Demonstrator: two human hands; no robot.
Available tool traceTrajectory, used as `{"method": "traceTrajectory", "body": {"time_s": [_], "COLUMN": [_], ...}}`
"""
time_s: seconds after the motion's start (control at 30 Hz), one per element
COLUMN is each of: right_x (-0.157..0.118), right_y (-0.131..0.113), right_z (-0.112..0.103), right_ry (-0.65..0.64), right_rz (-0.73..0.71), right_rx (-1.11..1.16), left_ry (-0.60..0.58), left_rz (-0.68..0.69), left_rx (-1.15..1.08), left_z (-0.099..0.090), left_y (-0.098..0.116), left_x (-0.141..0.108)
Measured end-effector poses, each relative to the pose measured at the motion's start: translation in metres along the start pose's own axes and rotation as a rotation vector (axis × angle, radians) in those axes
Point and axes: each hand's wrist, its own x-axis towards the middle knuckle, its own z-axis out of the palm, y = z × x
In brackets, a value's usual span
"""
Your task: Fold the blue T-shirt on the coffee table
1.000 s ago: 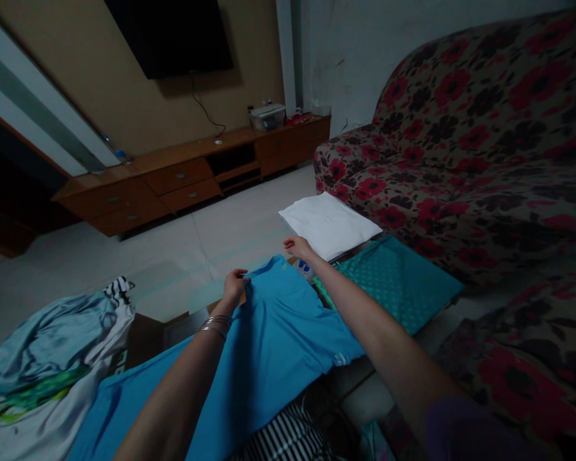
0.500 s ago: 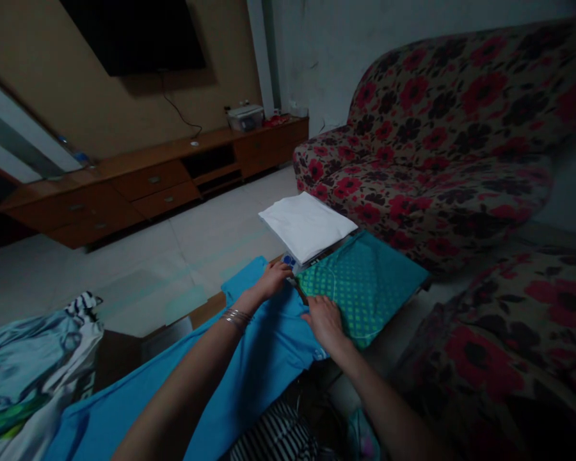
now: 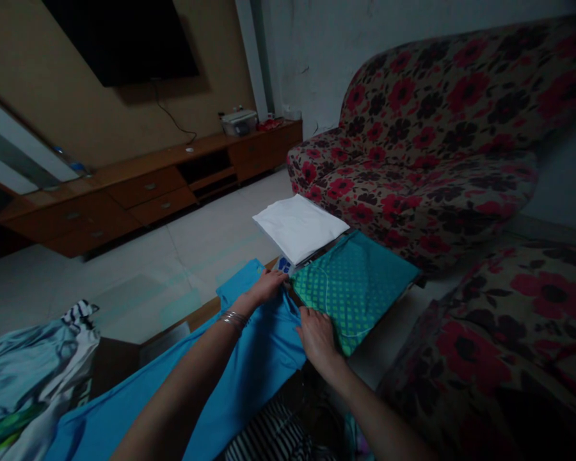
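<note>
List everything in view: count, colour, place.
television: one, black, wall
cable: one, black, below television
cabinet: one, brown, along wall
plastic box: one, pale, on cabinet
small items: several, unclear, on cabinet
floral seats: two, red and brown, right
table: one, brown-edged, centre
folded cloth: one visible, white, far end
shirt: one, blue, on table
patterned cloth: one, green, right of shirt
clothes heap: one, mixed, left
striped cloth: one, black and white, bottom edge
bracelets: several, silver, left arm
left hand: one, bare, on shirt
right hand: one, bare, shirt's edge
</note>
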Motion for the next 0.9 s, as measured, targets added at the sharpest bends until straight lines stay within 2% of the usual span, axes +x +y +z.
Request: {"method": "traceTrajectory", "body": {"time_s": [0.1,0.17,0.27,0.4,0.53,0.6,0.77,0.9], "right_x": [0.0,-0.001,-0.003,-0.005,-0.005,-0.006,-0.013,-0.021], "right_y": [0.008,0.016,0.031,0.049,0.063,0.068,0.078,0.086], "right_z": [-0.002,-0.001,0.004,0.015,0.021,0.019,0.008,0.004], "right_ry": [-0.088,-0.102,-0.038,0.019,0.098,0.162,0.264,0.331], "right_rz": [0.029,0.0,-0.053,0.005,-0.03,-0.042,-0.009,-0.087], "right_rx": [0.006,0.05,0.193,0.479,0.849,0.958,0.889,0.772], "left_ry": [-0.06,-0.099,-0.118,-0.132,-0.122,-0.116,-0.082,0.006], "left_rz": [0.013,0.003,-0.049,-0.136,-0.221,-0.238,-0.243,-0.262], "left_rx": [-0.019,-0.045,-0.087,-0.116,-0.079,-0.054,0.022,0.067], "left_z": [-0.001,-0.006,-0.019,-0.04,-0.055,-0.058,-0.063,-0.057], "left_y": [-0.003,-0.008,-0.016,-0.025,-0.024,-0.022,-0.016,-0.011], "left_x": [0.003,0.003,0.001,-0.004,-0.005,-0.002,0.006,0.013]}}
